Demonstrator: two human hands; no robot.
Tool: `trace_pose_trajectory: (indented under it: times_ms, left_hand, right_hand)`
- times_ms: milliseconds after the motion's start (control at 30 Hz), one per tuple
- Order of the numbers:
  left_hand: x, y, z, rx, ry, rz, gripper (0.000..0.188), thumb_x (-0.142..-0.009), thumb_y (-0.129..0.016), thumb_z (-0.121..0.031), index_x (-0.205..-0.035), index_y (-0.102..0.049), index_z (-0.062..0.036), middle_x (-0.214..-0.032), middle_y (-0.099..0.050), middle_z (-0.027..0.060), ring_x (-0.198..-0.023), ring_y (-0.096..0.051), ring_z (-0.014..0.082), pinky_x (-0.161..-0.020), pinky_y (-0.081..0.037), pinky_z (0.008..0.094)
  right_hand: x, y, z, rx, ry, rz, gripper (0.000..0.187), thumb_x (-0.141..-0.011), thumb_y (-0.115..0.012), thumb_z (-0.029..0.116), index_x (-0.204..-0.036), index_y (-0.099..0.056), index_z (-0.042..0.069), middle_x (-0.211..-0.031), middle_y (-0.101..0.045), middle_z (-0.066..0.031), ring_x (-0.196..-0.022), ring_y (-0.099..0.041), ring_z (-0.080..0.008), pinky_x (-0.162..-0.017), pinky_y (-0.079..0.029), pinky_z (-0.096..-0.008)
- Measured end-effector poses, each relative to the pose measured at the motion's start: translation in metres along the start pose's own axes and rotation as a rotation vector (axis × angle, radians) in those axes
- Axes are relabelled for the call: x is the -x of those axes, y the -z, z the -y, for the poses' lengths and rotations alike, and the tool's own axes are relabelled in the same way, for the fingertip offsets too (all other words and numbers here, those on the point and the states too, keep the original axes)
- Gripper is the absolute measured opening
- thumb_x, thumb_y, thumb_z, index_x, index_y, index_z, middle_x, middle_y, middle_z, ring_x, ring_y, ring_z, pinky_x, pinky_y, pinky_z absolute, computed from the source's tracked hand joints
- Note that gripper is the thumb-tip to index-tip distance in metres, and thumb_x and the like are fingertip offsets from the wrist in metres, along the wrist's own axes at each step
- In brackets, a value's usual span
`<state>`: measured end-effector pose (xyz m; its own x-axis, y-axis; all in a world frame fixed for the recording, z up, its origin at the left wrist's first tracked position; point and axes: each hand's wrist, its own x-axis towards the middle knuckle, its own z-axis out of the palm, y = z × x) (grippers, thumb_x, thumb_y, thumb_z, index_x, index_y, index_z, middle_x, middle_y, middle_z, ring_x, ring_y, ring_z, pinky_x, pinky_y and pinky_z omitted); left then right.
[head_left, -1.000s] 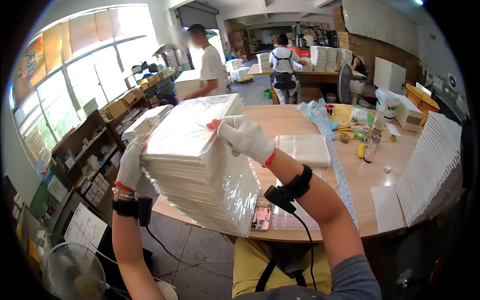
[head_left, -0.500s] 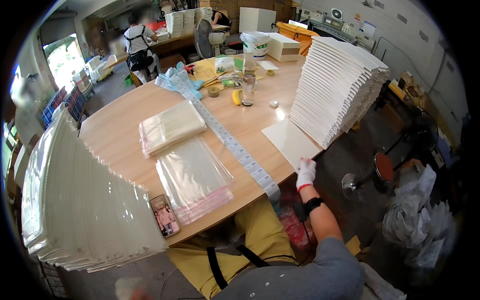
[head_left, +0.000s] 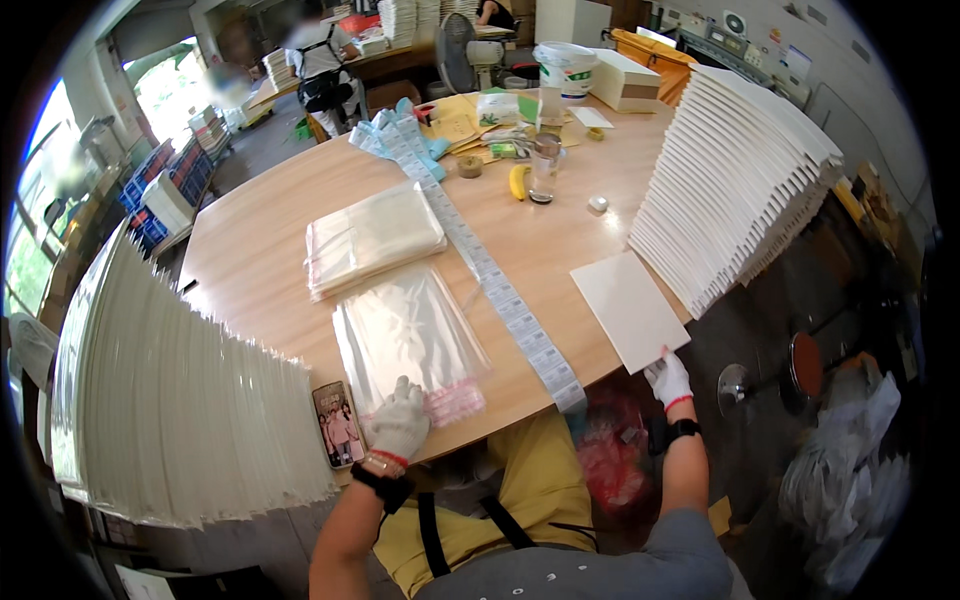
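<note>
At the table's front edge, my right hand, in a white glove, grips the near corner of a flat white board. Its fingers are partly hidden by the board. My left hand, gloved too, lies with fingers stretched out on the pink-edged opening of the clear plastic bags. Behind them is a second pile of clear bags. To the right of the bags runs a long strip of printed labels. A tall stack of white boards leans behind the held board.
A large stack of plastic-wrapped white pieces fills the left, with a phone beside it. Farther back are a glass of water, a banana, tape and a bucket. A round stool stands right.
My left hand has come up from below the table onto the bags. My right hand has taken hold of the board, which now sticks out slightly past the table edge. The view has shifted.
</note>
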<state>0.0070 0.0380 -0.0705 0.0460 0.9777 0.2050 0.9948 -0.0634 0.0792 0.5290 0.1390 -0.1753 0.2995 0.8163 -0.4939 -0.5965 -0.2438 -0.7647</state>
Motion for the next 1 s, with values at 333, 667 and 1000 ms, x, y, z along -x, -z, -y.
trace_pose_trajectory:
  times_ms: [333, 667, 1000]
  left_hand:
    - [-0.046, -0.02, 0.027, 0.03, 0.196, 0.194, 0.02, -0.087, -0.051, -0.02, -0.099, -0.061, -0.0082, -0.096, -0.064, 0.0132, -0.089, -0.064, 0.0298, -0.072, -0.052, 0.0461]
    - [-0.025, -0.017, 0.048, 0.104, 0.067, -0.013, 0.02, -0.083, -0.056, -0.022, -0.097, -0.065, -0.011, -0.117, -0.06, 0.0123, -0.103, -0.059, 0.0301, -0.085, -0.049, 0.0429]
    - [-0.021, 0.012, 0.051, 1.497, 0.76, 0.312, 0.019, -0.09, -0.05, -0.014, -0.09, -0.059, 0.003, -0.075, -0.065, 0.0126, -0.064, -0.063, 0.0225, -0.062, -0.053, 0.0325]
  right_hand:
    - [0.104, -0.045, 0.024, 0.351, 0.513, 0.271, 0.028, -0.095, -0.046, 0.017, -0.12, -0.049, 0.005, -0.077, -0.059, -0.0023, -0.048, -0.049, -0.0071, -0.037, -0.036, -0.0212]
    - [0.217, -0.112, -0.06, 0.268, -0.187, 0.656, 0.03, -0.087, -0.048, 0.016, -0.111, -0.056, 0.0, -0.09, -0.064, -0.0065, -0.074, -0.061, -0.0132, -0.061, -0.048, -0.0252]
    - [0.249, -0.124, -0.098, 0.174, -0.152, 0.511, 0.017, -0.093, -0.047, 0.018, -0.11, -0.052, 0.017, -0.085, -0.055, 0.0023, -0.064, -0.048, -0.0088, -0.054, -0.039, -0.0244]
